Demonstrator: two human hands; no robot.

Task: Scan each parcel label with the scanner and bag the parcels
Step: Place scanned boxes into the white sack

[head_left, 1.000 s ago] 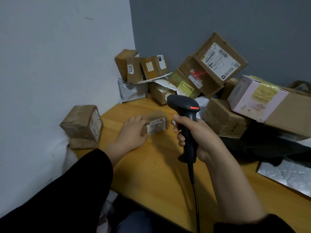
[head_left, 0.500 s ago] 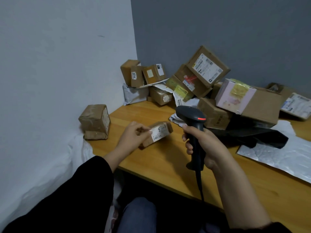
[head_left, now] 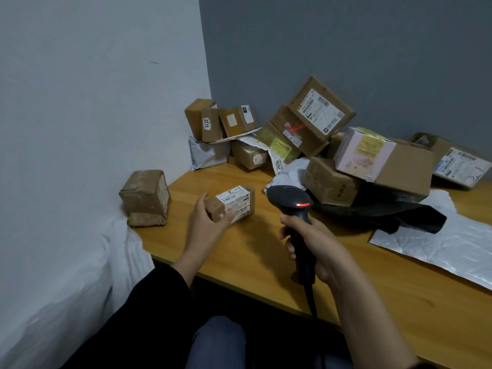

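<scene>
Near the desk's (head_left: 266, 243) left edge, left hand (head_left: 206, 225) grips a parcel (head_left: 216, 207), right hand (head_left: 319, 243) grips the scanner (head_left: 291, 199); poor aim could miss its label (head_left: 234, 199).

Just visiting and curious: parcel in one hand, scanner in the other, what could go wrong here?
The left hand has its thumb over part of the label on the parcel, so the scanner in the right hand may misread. The tilted top box of the pile could slide off. The cable hangs off the table and could snag.
</scene>
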